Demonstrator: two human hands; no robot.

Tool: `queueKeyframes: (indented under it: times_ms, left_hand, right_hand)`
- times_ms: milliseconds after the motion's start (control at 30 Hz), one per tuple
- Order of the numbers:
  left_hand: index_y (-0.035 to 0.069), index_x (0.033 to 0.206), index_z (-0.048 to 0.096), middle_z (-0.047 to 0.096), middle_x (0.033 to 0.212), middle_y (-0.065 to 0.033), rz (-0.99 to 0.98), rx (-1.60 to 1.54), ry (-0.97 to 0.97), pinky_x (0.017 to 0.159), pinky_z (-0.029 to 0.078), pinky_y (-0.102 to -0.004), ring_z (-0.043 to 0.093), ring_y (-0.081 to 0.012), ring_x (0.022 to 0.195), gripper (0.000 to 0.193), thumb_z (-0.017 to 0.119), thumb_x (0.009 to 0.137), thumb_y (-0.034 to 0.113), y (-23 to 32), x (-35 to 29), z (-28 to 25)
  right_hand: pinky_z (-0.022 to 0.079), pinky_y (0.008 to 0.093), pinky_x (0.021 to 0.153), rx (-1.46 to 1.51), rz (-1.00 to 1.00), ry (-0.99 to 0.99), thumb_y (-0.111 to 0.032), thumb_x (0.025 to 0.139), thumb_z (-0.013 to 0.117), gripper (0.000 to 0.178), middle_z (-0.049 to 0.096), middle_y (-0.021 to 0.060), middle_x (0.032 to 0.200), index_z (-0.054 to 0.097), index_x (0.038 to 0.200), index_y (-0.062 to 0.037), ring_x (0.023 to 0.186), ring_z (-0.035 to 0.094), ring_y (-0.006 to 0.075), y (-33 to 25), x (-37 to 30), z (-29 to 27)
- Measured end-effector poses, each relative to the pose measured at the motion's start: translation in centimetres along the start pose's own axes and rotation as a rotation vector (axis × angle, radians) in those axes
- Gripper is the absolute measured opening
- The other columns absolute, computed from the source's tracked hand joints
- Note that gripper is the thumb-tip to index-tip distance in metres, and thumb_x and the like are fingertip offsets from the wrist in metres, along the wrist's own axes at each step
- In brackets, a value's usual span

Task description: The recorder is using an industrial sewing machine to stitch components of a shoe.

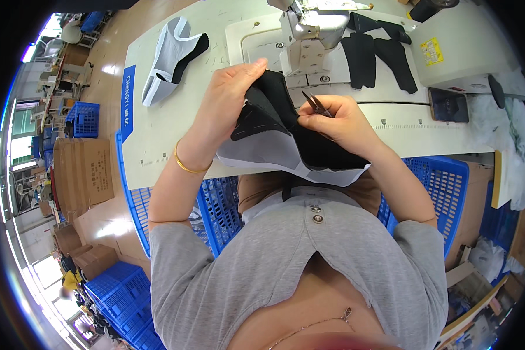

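Between my hands, at the front edge of the sewing table, is a black and light-grey sewn fabric piece (262,147). My left hand (237,83) is closed on its upper left edge, thumb pointing up. With thumb and forefinger my right hand (336,118) pinches the black edge in the middle. The same hand also holds small dark thread snips (316,104), whose tips point up and left, away from the cloth. Just beyond my hands stands the sewing machine (312,41). The fabric's lower part hangs over the table's edge toward my lap.
A similar grey and black piece (172,58) lies at the table's far left. Black cut pieces (360,58) lie right of the machine, near a phone (449,105). Blue plastic crates (220,204) stand under the table. A cardboard box (83,175) is on the floor at left.
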State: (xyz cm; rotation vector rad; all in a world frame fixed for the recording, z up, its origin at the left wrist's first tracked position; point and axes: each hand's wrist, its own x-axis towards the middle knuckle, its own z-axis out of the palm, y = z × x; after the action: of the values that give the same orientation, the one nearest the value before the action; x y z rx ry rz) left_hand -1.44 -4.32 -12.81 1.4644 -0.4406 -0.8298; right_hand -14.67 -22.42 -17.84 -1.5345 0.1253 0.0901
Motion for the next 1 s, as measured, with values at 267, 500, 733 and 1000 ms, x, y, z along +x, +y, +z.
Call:
queueKeyframes:
  times_ms: [267,500,733,1000]
  left_hand:
    - [-0.002,0.131,0.046,0.049,0.133,-0.015,0.515,0.611,0.251,0.101,0.037,-0.0353,0.044,-0.0208,0.127,0.053,0.05,0.096,0.037,-0.1,-2.4,1.6]
    - [-0.001,0.112,0.052,0.055,0.095,-0.0114,0.819,0.793,0.598,0.069,0.044,-0.0313,0.054,-0.0197,0.078,0.045,0.076,0.077,0.009,-4.4,-5.5,3.3]
    - [-0.004,0.095,0.063,0.064,0.086,-0.0059,0.55,0.391,0.447,0.065,0.048,-0.0239,0.06,-0.0119,0.072,0.012,0.069,0.085,-0.004,-3.8,-5.5,2.5]
    - [-0.003,0.103,0.066,0.066,0.085,-0.0033,0.232,-0.029,0.136,0.064,0.05,-0.022,0.061,-0.0076,0.073,0.014,0.067,0.092,0.006,-3.0,-3.9,1.8]
  right_hand:
    - [0.034,0.0179,0.053,0.241,0.109,0.053,-0.016,0.088,0.071,0.01,0.056,-0.0075,0.069,0.068,0.089,-0.0062,0.06,0.046,0.0,0.2,0.0,0.6]
    - [0.035,0.0191,0.053,0.376,0.084,0.195,-0.011,0.089,0.069,0.007,0.055,-0.0071,0.069,0.066,0.09,-0.005,0.06,0.046,0.0003,-0.1,-0.2,1.7]
    - [0.048,0.0256,0.058,-0.431,-0.682,0.396,-0.014,0.086,0.07,0.023,0.059,0.0067,0.078,0.063,0.102,0.002,0.067,0.061,0.0148,-2.0,-0.7,1.7]
    - [0.049,0.03,0.057,-0.601,-0.819,0.4,-0.019,0.086,0.072,0.026,0.06,0.0099,0.082,0.064,0.099,0.002,0.064,0.062,0.0218,-1.7,1.6,1.1]
